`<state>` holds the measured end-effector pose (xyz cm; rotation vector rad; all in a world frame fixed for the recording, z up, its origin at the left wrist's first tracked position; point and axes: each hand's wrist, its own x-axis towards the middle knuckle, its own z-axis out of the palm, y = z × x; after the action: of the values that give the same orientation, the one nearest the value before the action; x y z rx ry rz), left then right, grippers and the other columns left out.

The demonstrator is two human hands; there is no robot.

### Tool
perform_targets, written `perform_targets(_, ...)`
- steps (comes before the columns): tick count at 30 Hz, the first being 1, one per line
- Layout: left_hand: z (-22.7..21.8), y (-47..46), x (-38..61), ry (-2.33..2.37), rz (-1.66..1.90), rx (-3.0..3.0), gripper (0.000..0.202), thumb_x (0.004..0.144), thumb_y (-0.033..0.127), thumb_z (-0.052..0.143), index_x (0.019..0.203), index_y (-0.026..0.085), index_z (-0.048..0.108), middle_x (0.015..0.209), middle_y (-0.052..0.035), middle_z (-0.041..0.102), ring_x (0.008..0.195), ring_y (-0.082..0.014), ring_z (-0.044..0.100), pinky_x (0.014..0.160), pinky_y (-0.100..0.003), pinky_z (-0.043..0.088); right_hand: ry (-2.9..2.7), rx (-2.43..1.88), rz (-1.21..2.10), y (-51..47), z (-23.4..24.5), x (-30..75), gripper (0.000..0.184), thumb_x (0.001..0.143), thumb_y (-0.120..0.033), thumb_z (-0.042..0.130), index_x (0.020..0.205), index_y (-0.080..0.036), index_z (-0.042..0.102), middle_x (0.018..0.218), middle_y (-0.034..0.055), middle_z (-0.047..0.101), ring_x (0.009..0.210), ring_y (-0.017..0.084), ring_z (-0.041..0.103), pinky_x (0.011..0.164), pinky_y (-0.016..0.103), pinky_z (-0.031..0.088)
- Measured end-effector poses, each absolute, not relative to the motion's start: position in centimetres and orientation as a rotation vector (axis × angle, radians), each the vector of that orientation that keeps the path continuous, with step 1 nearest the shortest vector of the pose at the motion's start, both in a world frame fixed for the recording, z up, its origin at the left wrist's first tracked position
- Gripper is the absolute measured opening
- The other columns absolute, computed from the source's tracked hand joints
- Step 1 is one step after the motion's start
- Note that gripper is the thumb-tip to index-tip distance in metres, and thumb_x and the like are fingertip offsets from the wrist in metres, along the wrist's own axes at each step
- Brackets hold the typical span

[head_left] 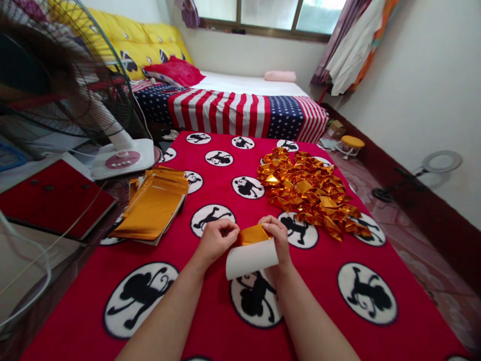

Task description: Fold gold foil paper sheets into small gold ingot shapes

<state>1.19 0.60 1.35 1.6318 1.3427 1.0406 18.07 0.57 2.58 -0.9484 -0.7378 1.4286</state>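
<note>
Between my two hands is a sheet of gold foil paper, its white back curling toward me and its gold side showing at the far edge. My left hand pinches the sheet's left corner between thumb and fingers. With thumb and fingers closed, my right hand grips the right end. To the left lies a stack of flat gold foil sheets. A heap of folded gold foil pieces spreads out at the right, beyond my right hand.
A red cloth with monkey prints covers the surface under my hands. On the left stands an electric fan beside a dark red panel. Farther back are a bed, a yellow stool and a ring-topped stand.
</note>
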Motion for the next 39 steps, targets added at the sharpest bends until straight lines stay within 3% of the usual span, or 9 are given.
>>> perform_targets(9,1.38,0.69,1.19,1.364,1.012,1.663,0.012,0.073,0.017,0.057,0.071,0.015,0.069,0.067,-0.0018,0.066,0.061,-0.0124,0.058,0.056,-0.021,0.042,-0.663,-0.853,1.373,1.02,2.4,18.37,0.009,0.063,-0.025,0.06,0.058,-0.019,0.058,0.06,-0.0013,0.053,0.054,0.011,0.045,0.051,0.023,0.033)
perform_targets(39,1.25,0.69,1.4,1.391,0.988,1.771,0.015,0.081,0.021,0.056,0.076,0.016,0.07,0.074,-0.0029,0.07,0.068,-0.0141,0.063,0.063,-0.022,0.045,-0.702,-0.955,1.458,1.05,2.23,17.98,0.02,0.072,-0.033,0.067,0.064,-0.019,0.056,0.056,-0.0039,0.051,0.05,0.01,0.043,0.049,0.022,0.031)
